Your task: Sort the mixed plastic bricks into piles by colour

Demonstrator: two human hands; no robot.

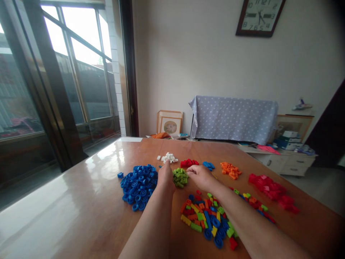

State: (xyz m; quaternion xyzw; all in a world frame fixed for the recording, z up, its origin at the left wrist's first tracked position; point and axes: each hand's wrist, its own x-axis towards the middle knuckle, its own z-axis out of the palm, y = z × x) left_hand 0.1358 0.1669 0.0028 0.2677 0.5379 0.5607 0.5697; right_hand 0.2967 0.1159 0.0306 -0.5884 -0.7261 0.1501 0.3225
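Observation:
On the wooden table (81, 201) lie plastic bricks sorted by colour. My left hand (165, 177) reaches forward between the blue pile (138, 184) and the green pile (180, 177), fingers closed together and pointing toward the white pile (168, 157). My right hand (199, 176) rests at the right edge of the green pile, fingers curled and pinched at the green bricks. What the fingers hold is too small to make out. A mixed pile (207, 219) of several colours lies between my forearms.
Further back sit a small red pile (188, 163), a small blue pile (208, 165) and an orange pile (230, 169). A large red pile (272, 189) lies at right. Beyond the table stand a cloth-covered cabinet (233, 117), picture frames and a window at left.

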